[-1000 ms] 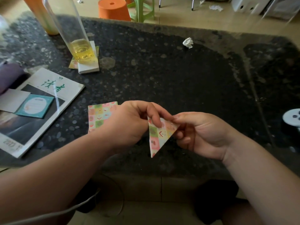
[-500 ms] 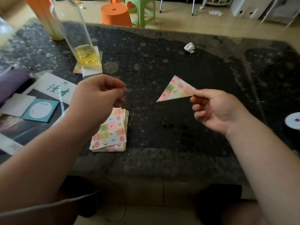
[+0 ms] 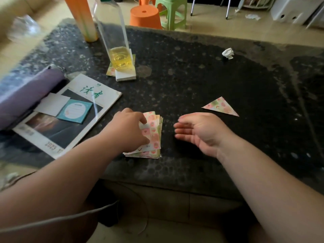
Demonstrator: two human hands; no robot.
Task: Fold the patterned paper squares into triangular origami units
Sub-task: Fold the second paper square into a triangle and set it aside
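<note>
Stack of patterned paper squares [image 3: 154, 137] lies flat near the front edge of the dark speckled tabletop [image 3: 192, 81]. Left hand [image 3: 129, 131] rests on the stack's left part, fingertips on the top sheet, which sits skewed to the ones below; cannot tell whether its grip pinches that sheet or only presses it. Right hand [image 3: 201, 133] hovers just right of the stack, grip spread and relaxed, holding nothing. One folded triangle unit [image 3: 221, 106] lies flat beyond the right hand, apart from it. Far left: tall clear bottle [image 3: 114, 32], tilted in view, a shallow layer of yellow liquid [image 3: 121, 58] at its bottom, otherwise unfilled; it stands on a white block [image 3: 126, 76]. Behind it, an orange container [image 3: 82, 18], contents not visible. Magazine [image 3: 98, 95] at left carries a teal card [image 3: 75, 111].
</note>
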